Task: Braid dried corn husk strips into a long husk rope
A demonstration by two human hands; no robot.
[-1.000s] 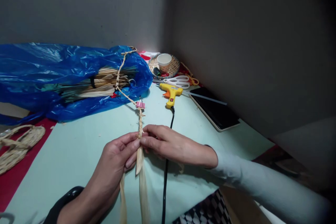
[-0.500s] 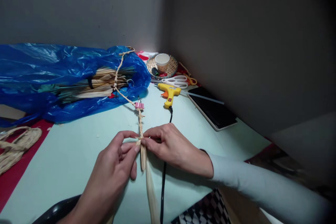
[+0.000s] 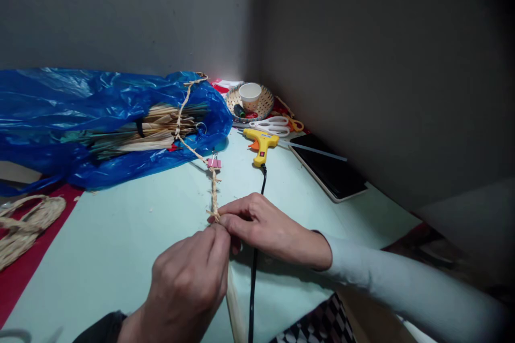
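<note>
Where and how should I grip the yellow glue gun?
The glue gun is probably best taken by its handle, from the right: it points toward the wearer, with nozzle and orange trigger on the left. Mind the black cord at its base.

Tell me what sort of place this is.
Probably a craft workspace: a glue gun lies on the table, a blue bag holds bundled dry strips, and a partly made braid is in hand.
</note>
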